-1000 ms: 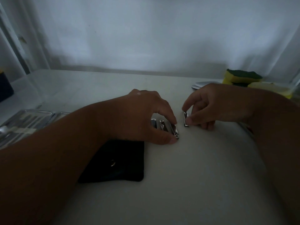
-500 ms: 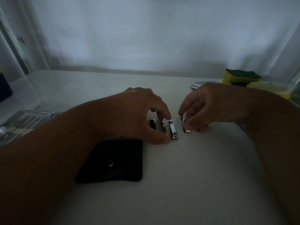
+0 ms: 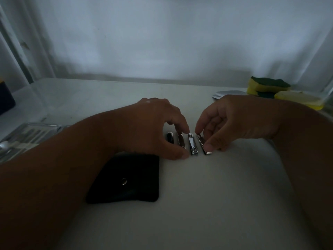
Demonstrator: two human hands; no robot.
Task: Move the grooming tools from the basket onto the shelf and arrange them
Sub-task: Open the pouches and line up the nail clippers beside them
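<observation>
Centrally, 4 nail clippers (image 3: 192, 144) lay side by side; the left hand (image 3: 153, 127) pinched the third one, while the right hand (image 3: 234, 121) pinched the rightmost clipper (image 3: 203, 143).

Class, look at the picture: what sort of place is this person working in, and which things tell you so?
Probably a home shelf or counter: scouring sponges lie by the wall, nail clippers stand in a row.

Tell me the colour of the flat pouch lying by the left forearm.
Black, with a small silver snap stud near its middle; the pouch shows clearly in the head view.
</observation>
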